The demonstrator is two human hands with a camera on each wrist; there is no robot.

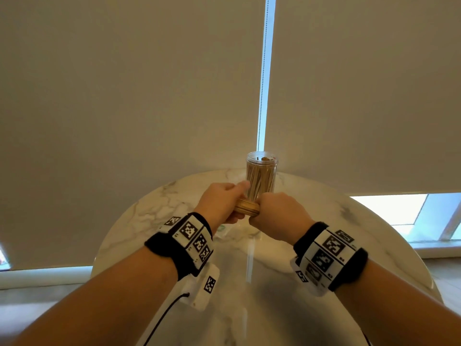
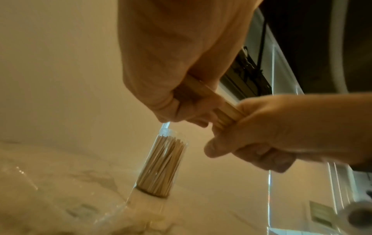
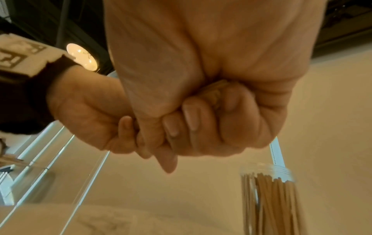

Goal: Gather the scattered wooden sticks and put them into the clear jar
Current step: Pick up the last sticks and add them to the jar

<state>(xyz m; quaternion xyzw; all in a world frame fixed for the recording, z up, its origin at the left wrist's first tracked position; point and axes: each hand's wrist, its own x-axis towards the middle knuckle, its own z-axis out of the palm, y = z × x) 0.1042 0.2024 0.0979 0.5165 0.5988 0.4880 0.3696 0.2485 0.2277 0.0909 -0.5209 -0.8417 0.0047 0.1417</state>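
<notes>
A bundle of wooden sticks (image 1: 247, 208) lies level between my two fists, above the table and just in front of the clear jar (image 1: 261, 174). My left hand (image 1: 222, 204) grips the bundle's left end and my right hand (image 1: 277, 214) grips its right end. The left wrist view shows the bundle (image 2: 217, 105) running between both fists, with the jar (image 2: 162, 165) below it, upright and holding many sticks. In the right wrist view my right hand (image 3: 203, 120) is clenched round the stick ends (image 3: 215, 92), with the jar (image 3: 271, 198) at lower right.
A round marble table (image 1: 154, 221) carries the jar near its far edge. Beige roller blinds (image 1: 124, 96) hang close behind it, with a bead cord (image 1: 263, 71) in the gap. A clear plastic wrapper (image 2: 60, 198) lies on the table near my left wrist.
</notes>
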